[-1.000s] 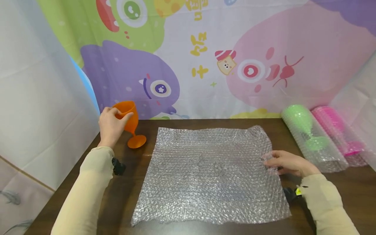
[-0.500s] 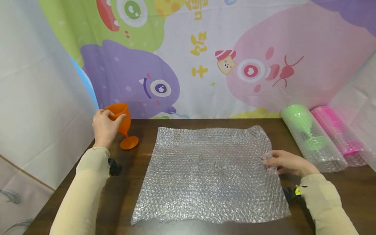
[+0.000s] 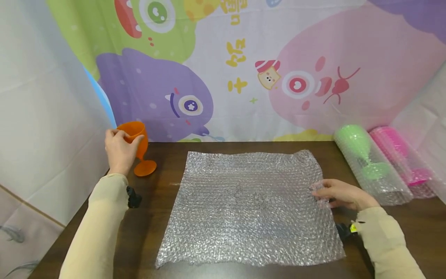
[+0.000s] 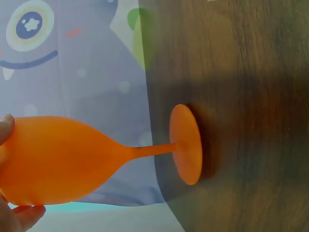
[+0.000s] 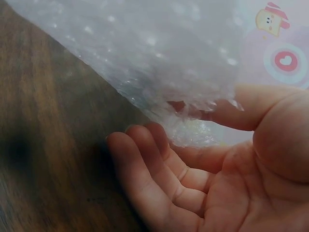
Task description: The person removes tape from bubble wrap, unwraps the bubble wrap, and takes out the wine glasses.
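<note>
At the table's left end my left hand (image 3: 120,152) grips an orange plastic goblet (image 3: 142,148) by its bowl, thumb on one side and fingers on the other. The goblet is upright, its round foot close over the wood, as the left wrist view shows with the goblet's stem (image 4: 153,150) lying sideways. A sheet of clear bubble wrap (image 3: 251,209) is spread flat across the middle. My right hand (image 3: 343,193) pinches its right edge between thumb and forefinger. In the right wrist view that edge (image 5: 193,113) is lifted, and the other fingers are curled beneath it.
Two goblets rolled in bubble wrap, one green (image 3: 359,143) and one pink (image 3: 393,143), lie at the back right. A cartoon-printed curtain (image 3: 237,108) hangs behind the dark wooden table (image 3: 156,217). A pale wall panel (image 3: 45,116) borders the left side.
The left hand has carried the orange goblet a short way left, away from the bubble wrap. My right hand and the sheet have stayed in place.
</note>
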A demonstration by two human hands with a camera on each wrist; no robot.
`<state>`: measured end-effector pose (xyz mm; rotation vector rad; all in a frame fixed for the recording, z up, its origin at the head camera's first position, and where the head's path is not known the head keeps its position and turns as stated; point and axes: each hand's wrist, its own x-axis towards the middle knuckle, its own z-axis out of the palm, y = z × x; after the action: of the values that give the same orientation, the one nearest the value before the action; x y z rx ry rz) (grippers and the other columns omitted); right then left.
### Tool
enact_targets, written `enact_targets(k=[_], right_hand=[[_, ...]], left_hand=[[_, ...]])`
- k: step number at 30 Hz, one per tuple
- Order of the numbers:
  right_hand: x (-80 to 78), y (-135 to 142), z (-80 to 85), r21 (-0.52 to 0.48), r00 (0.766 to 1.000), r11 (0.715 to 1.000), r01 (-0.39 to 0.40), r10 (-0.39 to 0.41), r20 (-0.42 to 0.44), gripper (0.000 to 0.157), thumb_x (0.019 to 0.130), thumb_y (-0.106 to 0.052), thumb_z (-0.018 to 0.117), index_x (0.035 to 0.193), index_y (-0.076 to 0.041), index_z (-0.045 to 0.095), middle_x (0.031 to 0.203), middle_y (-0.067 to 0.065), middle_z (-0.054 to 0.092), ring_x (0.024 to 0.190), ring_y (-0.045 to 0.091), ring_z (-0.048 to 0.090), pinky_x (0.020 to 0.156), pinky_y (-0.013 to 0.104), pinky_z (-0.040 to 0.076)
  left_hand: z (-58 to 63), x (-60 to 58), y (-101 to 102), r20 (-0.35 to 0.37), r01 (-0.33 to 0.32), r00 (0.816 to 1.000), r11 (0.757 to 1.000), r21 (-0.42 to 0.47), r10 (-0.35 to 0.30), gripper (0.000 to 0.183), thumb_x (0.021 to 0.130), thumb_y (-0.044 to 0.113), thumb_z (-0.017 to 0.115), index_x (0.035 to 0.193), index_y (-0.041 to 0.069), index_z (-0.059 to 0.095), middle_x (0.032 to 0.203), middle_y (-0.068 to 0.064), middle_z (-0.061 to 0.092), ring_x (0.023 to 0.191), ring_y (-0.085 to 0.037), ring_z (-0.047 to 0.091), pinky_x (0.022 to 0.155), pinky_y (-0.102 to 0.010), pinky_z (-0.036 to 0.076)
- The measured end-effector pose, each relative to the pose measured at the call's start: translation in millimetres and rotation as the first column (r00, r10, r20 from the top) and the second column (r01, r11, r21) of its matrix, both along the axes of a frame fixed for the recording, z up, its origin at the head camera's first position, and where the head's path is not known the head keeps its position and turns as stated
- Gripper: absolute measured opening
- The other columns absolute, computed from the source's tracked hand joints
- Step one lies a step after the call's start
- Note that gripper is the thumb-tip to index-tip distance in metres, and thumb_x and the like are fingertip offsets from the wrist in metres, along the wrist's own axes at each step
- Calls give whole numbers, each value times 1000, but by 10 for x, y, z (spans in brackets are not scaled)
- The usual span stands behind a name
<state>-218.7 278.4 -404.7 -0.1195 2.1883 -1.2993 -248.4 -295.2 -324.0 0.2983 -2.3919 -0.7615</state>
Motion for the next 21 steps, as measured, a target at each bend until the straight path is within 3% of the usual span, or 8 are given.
enact_targets(k=[8, 14, 21], right_hand=[[-8, 1, -4, -3, 1000, 1000, 7, -7, -7, 53, 89, -26, 57, 122, 10, 39, 103, 8, 54, 90, 14, 52, 74, 34, 48], [-16, 3, 1, -9, 1000, 1000, 11, -11, 2, 56, 88, -27, 57, 124, 11, 37, 109, 10, 54, 92, 14, 53, 75, 34, 48], [-13, 20, 5, 4, 1000, 1000, 4, -4, -1, 60, 88, -29, 57, 126, 12, 35, 115, 15, 53, 96, 17, 54, 76, 35, 49]], left_hand=[[-82, -23, -75, 35, 1, 999, 1000, 24, -2, 47, 85, 39, 59, 87, -6, 50, 113, -20, 34, 106, -37, 37, 95, -48, 33], [-63, -15, -100, 59, 16, 998, 999, 34, -18, 48, 86, 42, 57, 97, -4, 49, 123, -18, 31, 110, -39, 39, 97, -50, 35], [-86, 48, -41, 8, 15, 1000, 997, 78, -16, 47, 85, 38, 57, 109, -1, 46, 142, -10, 14, 127, -36, 29, 104, -48, 29]])
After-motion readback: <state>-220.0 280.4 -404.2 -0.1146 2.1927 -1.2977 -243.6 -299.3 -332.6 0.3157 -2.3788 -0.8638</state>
